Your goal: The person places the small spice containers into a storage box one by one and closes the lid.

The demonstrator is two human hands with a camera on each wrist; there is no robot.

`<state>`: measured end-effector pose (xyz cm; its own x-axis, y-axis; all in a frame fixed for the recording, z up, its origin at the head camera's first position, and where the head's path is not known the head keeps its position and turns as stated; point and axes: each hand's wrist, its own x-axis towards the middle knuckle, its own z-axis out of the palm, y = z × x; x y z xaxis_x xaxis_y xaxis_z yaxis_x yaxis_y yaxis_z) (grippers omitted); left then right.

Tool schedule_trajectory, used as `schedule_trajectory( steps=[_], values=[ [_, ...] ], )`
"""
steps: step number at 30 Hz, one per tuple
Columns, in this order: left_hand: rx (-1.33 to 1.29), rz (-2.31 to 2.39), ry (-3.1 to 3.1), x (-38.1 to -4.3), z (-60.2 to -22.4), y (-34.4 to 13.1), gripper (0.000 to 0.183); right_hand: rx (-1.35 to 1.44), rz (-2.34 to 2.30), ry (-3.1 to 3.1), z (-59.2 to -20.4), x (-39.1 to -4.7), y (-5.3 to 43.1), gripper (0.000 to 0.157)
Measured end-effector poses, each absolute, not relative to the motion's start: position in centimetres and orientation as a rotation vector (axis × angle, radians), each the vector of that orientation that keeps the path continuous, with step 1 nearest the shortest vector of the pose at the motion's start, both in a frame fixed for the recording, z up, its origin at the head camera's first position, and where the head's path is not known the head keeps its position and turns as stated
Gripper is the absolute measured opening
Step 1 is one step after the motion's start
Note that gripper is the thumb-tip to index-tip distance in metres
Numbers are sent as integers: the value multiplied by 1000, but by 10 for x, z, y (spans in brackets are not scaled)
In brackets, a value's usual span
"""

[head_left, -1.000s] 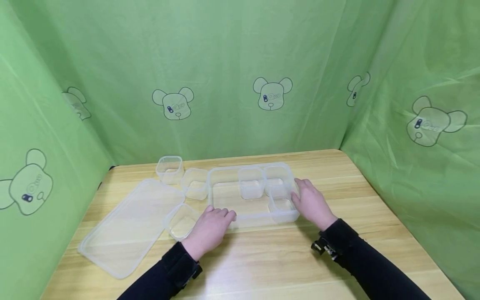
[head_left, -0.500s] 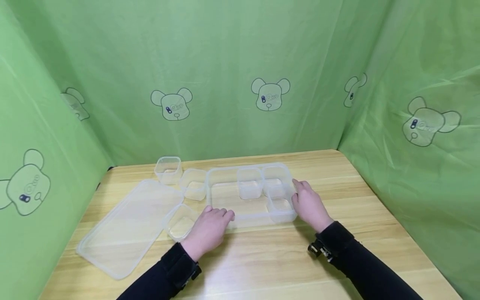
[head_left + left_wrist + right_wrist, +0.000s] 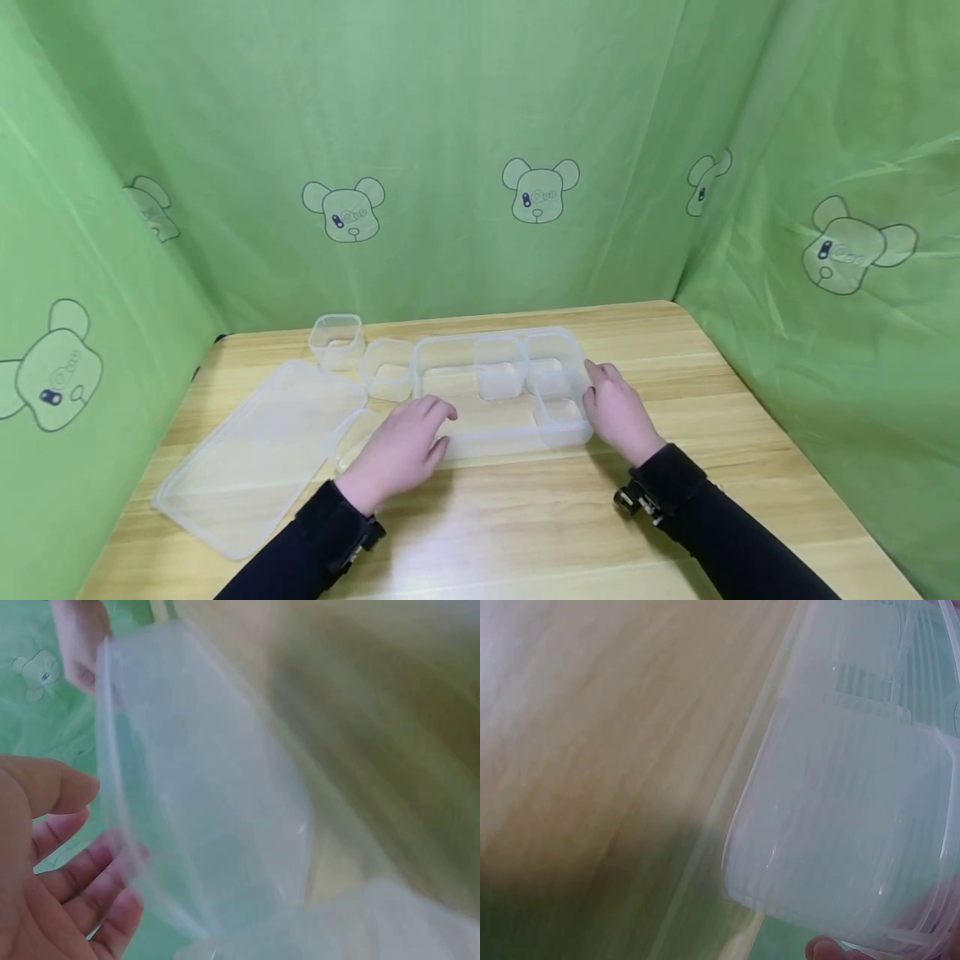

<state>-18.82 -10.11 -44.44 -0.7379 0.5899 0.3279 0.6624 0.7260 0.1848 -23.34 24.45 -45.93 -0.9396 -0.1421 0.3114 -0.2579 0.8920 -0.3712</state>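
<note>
A clear plastic storage box (image 3: 450, 443) lies lengthwise on the table with three small square containers in its right part: one near the middle (image 3: 500, 368), one at the back right, one at the front right (image 3: 562, 414). My right hand (image 3: 621, 414) holds the box at its right end; fingertips (image 3: 825, 949) show by the end wall in the right wrist view. My left hand (image 3: 401, 442) hovers by the front left corner, fingers loosely bent and holding nothing. In the left wrist view a gap shows between its thumb (image 3: 67, 787) and fingers.
Left of the box stand more small containers, one at the back (image 3: 337, 342), one against the box (image 3: 387, 369), and one partly hidden by my left hand (image 3: 352, 437). A flat translucent lid (image 3: 258, 458) lies on the wooden table (image 3: 525, 533). Green curtains (image 3: 450, 250) enclose it.
My left hand has let go of the box's front wall and moved slightly left and up, covering more of the front small container. The right hand stays on the box's right end.
</note>
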Motion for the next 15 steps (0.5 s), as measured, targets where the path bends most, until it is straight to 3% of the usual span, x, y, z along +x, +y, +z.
schedule_trajectory(
  steps=[15],
  values=[
    [-517, -388, -2785, -166, -438, -141, 35, 312, 613, -2797, -459, -234, 244, 47]
  ],
)
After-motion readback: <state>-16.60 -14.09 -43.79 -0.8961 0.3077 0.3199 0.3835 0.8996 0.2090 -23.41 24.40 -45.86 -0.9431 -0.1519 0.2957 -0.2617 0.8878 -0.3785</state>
